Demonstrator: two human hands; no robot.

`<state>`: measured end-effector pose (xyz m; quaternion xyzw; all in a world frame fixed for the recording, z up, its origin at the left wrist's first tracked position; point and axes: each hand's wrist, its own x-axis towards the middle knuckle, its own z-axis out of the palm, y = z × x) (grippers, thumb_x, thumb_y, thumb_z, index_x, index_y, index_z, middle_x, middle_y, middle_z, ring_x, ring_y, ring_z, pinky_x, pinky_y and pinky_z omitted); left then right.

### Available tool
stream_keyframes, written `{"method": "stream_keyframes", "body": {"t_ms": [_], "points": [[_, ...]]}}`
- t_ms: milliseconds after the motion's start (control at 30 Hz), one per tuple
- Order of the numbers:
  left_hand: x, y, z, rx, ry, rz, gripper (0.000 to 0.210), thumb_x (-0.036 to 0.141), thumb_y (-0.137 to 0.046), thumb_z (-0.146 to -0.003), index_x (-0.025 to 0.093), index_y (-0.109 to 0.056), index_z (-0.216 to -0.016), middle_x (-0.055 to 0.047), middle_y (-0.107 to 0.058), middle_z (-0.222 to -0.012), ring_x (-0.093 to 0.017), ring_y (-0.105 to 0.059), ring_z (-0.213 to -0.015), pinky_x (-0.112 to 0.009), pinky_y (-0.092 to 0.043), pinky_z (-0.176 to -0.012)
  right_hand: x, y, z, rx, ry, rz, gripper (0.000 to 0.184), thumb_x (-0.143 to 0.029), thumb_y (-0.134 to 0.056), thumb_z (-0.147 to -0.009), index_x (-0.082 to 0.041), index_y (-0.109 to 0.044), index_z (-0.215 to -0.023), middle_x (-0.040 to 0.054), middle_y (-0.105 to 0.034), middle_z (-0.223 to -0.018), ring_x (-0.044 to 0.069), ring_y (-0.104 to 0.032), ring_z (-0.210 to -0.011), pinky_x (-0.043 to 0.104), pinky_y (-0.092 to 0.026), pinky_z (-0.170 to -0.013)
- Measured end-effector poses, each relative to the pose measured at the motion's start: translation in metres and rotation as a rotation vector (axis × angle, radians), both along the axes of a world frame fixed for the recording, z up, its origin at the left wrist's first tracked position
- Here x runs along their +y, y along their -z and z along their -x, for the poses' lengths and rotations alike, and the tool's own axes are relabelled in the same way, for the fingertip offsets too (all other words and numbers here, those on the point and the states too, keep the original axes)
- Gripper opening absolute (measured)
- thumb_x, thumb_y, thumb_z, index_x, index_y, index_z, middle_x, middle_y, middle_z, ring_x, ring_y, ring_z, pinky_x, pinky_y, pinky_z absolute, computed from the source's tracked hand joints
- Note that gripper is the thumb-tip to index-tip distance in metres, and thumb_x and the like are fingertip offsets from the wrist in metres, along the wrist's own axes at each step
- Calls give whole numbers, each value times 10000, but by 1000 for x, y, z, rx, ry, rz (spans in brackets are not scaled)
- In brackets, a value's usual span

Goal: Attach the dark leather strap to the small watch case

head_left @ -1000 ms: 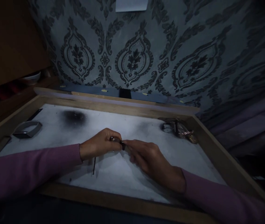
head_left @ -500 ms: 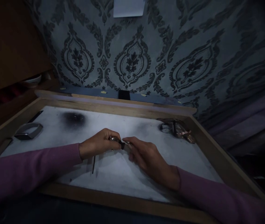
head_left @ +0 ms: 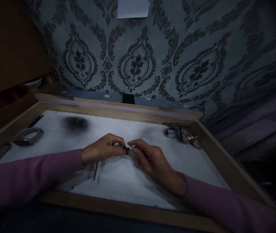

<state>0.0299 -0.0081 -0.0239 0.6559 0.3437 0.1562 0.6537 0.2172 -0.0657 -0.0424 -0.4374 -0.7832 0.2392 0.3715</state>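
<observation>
Over the middle of the tray, my left hand [head_left: 106,149] is closed around a wristwatch [head_left: 117,144] with a shiny round case, which the fingers partly cover. A short dark piece of its strap [head_left: 127,150] sticks out toward the right. My right hand [head_left: 152,160] pinches a thin silvery tool [head_left: 130,146] between thumb and fingers, its tip close to the strap; its exact kind is too small and dark to make out. A slim dark rod [head_left: 95,171] shows below my left hand.
The wooden-rimmed tray [head_left: 118,108] has a white floor. A grey-banded watch [head_left: 28,136] lies at its left, near dark strips along the rim. Several watches [head_left: 183,134] are heaped at the back right. A patterned wall [head_left: 136,64] rises behind.
The right index finger and the silvery tool have shifted slightly against the strap. My left hand keeps its hold on the watch. The whole view has moved a little.
</observation>
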Motion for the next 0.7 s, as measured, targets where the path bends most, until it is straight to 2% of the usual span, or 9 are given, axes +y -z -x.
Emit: {"method": "stream_keyframes", "body": {"t_ms": [367, 700], "points": [[-2, -5, 0, 1, -15, 46, 143, 274, -619, -683, 141, -566, -680, 72, -388, -547, -74, -290, -528, -226, -210, -515, 0, -2, -1, -40, -3, -36, 201, -159, -391, -940, -153, -559, -1051, -62, -521, -512, 86, -502, -436, 191, -396, -467], [0, -3, 1, 1, -27, 54, 125, 255, -617, -675, 135, -602, -706, 64, -425, -552, -78, -317, -528, -227, -217, -515, 1, 0, -2, -38, -28, -27, 202, -157, -396, -944, -149, -559, -1062, -64, -519, -516, 81, -497, -437, 196, -390, -464]]}}
